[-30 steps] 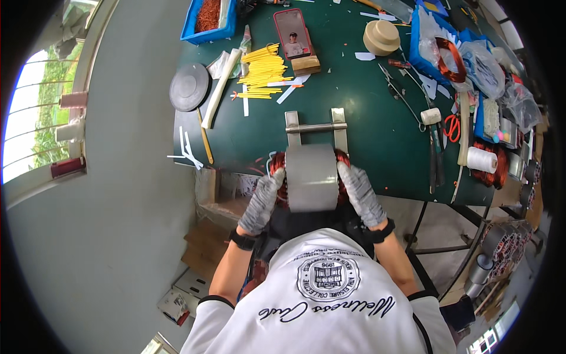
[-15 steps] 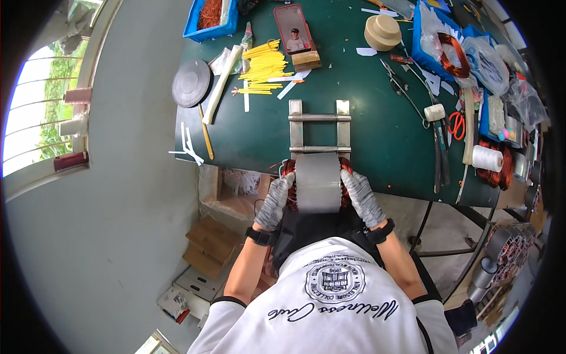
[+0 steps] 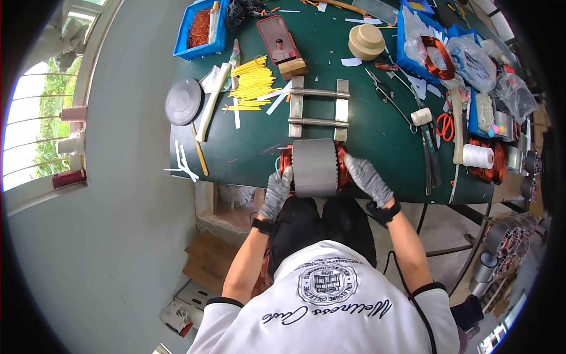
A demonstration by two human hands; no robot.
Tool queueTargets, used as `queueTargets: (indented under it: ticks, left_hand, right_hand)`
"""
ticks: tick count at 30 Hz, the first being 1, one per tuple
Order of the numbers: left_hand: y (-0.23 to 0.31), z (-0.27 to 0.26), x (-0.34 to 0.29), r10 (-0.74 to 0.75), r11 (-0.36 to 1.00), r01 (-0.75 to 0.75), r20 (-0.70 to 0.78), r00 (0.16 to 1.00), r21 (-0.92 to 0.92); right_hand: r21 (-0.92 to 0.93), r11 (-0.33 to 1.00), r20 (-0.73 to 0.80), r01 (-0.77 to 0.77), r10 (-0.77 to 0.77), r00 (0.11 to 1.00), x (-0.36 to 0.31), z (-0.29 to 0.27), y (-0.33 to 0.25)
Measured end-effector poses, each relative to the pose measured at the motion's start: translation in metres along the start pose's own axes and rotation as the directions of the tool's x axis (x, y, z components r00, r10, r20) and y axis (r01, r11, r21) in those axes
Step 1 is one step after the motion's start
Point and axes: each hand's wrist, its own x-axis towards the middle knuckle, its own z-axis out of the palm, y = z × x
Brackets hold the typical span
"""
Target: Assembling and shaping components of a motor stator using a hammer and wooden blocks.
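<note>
- grey cylinder (image 3: 316,168) with copper coils (image 3: 342,167), at the near edge of the green table (image 3: 239,158)
- left hand (image 3: 276,193) and right hand (image 3: 368,178), fingers partly curled, grip its ends
- metal frame (image 3: 296,107) just beyond
- yellow sticks (image 3: 252,82) farther left

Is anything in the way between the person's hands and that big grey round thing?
Nothing that I can see. The gloved left hand and gloved right hand are right at the copper-wire ends of the grey cylinder. The metal frame sits beyond it, not between.
</note>
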Motion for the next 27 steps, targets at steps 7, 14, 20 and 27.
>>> queueTargets:
  ticks: [7, 14, 20, 27]
  left_hand:
    - [-0.003, 0.000, -0.037, 0.070, 0.988, -0.059, 0.075, 0.995, -0.141]
    - [-0.006, 0.004, -0.049, 0.051, 0.985, -0.051, -0.006, 0.999, -0.164]
    - [0.025, 0.003, -0.024, -0.055, 0.942, 0.081, 0.090, 0.994, -0.325]
    - [0.105, 0.006, 0.007, -0.343, 0.757, 0.396, 0.199, 0.918, -0.520]
  right_hand:
    - [-0.486, 0.847, 0.037, 0.214, -0.224, 0.974, 0.099, -0.021, 0.026]
    - [-0.761, 0.585, 0.273, 0.280, -0.103, 0.956, 0.124, 0.004, 0.044]
    - [-0.854, 0.486, 0.219, 0.188, 0.008, 0.976, 0.106, -0.048, 0.070]
    - [-0.715, 0.662, -0.468, -0.224, -0.216, 0.857, 0.070, -0.110, 0.104]
